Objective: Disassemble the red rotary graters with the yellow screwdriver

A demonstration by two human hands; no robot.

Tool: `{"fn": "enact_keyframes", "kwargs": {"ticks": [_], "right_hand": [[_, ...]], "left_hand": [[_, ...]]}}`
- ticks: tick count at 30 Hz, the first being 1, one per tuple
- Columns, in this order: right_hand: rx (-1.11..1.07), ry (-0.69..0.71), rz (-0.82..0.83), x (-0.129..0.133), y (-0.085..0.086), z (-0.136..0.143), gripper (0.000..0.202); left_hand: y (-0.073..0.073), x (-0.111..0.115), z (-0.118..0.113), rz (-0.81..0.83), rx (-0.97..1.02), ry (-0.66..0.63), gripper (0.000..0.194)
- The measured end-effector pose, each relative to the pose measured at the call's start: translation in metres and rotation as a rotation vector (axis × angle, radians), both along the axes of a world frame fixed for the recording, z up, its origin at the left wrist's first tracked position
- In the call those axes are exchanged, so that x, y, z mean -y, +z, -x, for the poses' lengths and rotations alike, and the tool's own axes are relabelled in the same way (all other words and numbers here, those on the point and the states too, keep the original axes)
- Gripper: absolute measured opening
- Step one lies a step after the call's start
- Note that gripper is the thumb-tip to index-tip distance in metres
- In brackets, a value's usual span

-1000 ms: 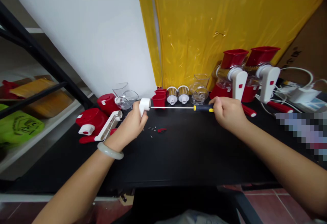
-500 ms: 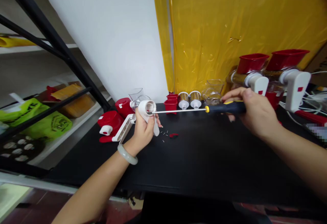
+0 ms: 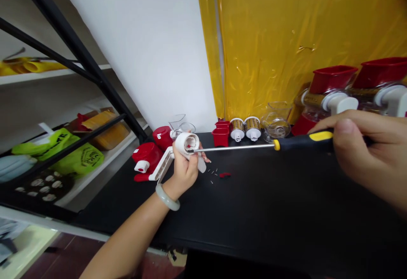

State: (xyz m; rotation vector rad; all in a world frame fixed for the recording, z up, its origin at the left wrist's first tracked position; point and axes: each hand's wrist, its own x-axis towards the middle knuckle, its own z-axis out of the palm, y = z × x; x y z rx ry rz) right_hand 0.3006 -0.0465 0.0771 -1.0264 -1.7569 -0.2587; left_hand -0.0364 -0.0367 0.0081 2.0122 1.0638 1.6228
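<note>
My left hand (image 3: 185,169) is wrapped round a white plastic grater part (image 3: 183,142), whose round open end faces right and shows a bit of red inside. In my right hand (image 3: 369,156) is a long screwdriver (image 3: 299,141) with a black and yellow handle, lying almost level. Its tip reaches the mouth of the white part; whether it touches a screw inside cannot be made out. Several small screws (image 3: 212,181) and a small red piece (image 3: 225,175) lie on the black table (image 3: 254,211) just right of my left hand.
Red grater bases (image 3: 148,157) with a white crank arm (image 3: 163,166) stand behind my left hand. Farther back are red containers (image 3: 220,137), grater drums (image 3: 253,129) and a clear housing (image 3: 276,122). Assembled graters (image 3: 333,77) stand at the right. A shelf rack (image 3: 108,92) is at the left.
My right hand has shifted right and looks nearer the camera, with the screwdriver still at the white part. The whole view has swung slightly left.
</note>
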Motion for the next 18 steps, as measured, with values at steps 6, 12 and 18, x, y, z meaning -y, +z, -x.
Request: {"fn": "enact_keyframes", "kwargs": {"ticks": [6,12,18], "right_hand": [[0.097,0.008,-0.079,0.009,-0.006,-0.001,0.029],[-0.392,0.332,0.393,-0.009,-0.007,0.004,0.044],[-0.394,0.315,0.995,-0.029,-0.015,-0.002,0.065]], "left_hand": [[-0.008,-0.003,0.005,0.038,-0.002,0.056,0.052],[-0.012,-0.002,0.01,-0.14,-0.063,0.148,0.046],[-0.023,-0.001,0.022,-0.147,-0.198,0.35,0.079]]}}
